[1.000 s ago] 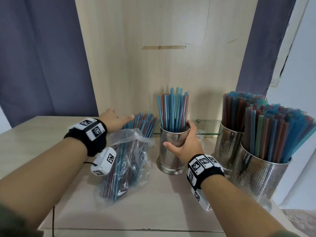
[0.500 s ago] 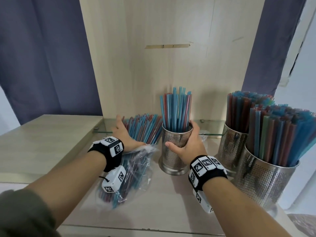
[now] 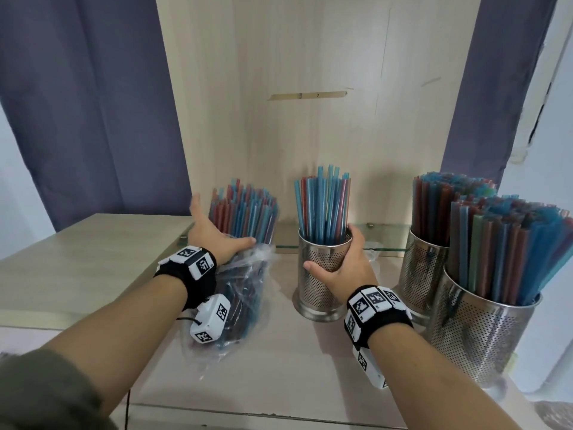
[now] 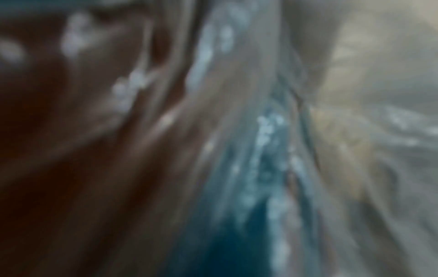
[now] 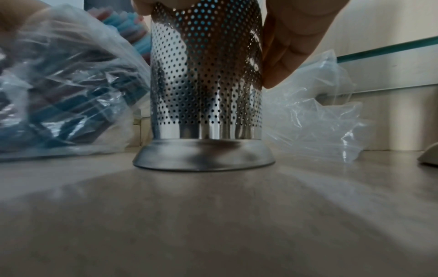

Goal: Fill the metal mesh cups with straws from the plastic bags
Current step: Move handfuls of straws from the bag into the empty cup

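Straws: light, slippery in their bag; left hand half-open around the bunch; right hand holds cup.

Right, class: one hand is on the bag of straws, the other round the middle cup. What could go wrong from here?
1. The straws fan loosely out of the bag under the left hand; lifted as they are, some could slide out and scatter.
2. The middle cup, held by the right hand, is only part full; a big bunch pushed in might tip it.
3. The two full cups stand close by on the right; a swinging elbow could knock them.
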Action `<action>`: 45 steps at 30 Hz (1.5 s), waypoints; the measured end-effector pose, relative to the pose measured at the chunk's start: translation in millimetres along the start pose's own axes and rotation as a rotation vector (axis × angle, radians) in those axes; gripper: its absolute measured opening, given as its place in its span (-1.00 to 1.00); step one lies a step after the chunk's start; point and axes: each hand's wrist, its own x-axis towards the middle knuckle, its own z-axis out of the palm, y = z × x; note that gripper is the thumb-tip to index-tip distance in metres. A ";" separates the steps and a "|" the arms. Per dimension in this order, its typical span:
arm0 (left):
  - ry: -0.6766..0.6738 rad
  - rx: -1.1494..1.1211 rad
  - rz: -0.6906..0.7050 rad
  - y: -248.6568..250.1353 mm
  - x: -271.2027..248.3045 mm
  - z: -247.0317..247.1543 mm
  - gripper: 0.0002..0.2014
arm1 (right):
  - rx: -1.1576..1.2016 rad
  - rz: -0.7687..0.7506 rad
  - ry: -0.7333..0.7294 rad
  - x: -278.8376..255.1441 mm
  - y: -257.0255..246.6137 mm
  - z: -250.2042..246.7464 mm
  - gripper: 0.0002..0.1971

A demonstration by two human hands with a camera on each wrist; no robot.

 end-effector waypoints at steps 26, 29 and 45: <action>-0.116 0.593 -0.152 -5.4 63.0 4.5 -0.28 | 0.011 -0.012 -0.002 2.5 4.4 0.9 0.12; -0.112 0.560 -0.123 -5.7 67.4 2.8 -0.40 | 0.013 -0.014 -0.006 2.5 3.7 0.2 0.11; -0.031 0.380 0.061 14.3 77.7 5.1 -0.54 | 0.025 -0.008 -0.012 2.1 4.2 -1.2 0.14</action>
